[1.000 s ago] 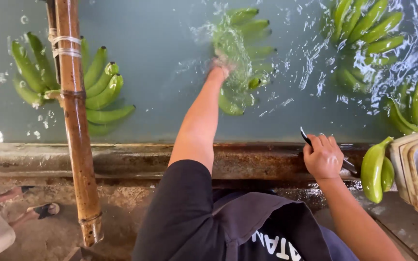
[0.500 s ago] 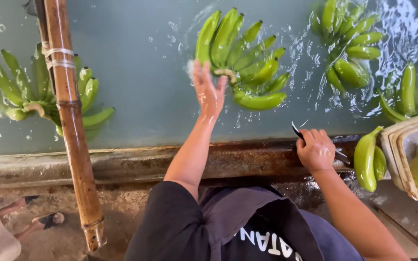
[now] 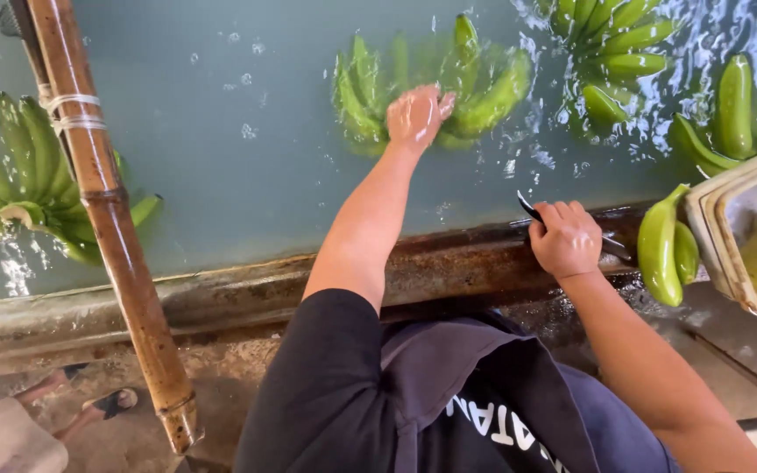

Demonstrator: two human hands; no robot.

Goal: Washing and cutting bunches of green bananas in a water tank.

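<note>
My left hand (image 3: 418, 116) reaches out over the water tank and grips the crown of a bunch of green bananas (image 3: 492, 92), which lies half under the water. My right hand (image 3: 564, 238) rests on the tank's rusty rim (image 3: 247, 293), closed around a small dark knife (image 3: 532, 210) whose blade points away from me. Two loose green bananas (image 3: 661, 250) lie on the rim just right of that hand.
A bamboo pole (image 3: 102, 201) stands at the left, tied with white cord. More green banana bunches float at the far left (image 3: 19, 180), top right (image 3: 611, 52) and right (image 3: 729, 109). A white tub (image 3: 729, 228) with yellowish liquid sits at the right edge.
My left hand raised the banana bunch out of the water, then brought it back down into it farther right. My right hand has stayed on the rim with the knife.
</note>
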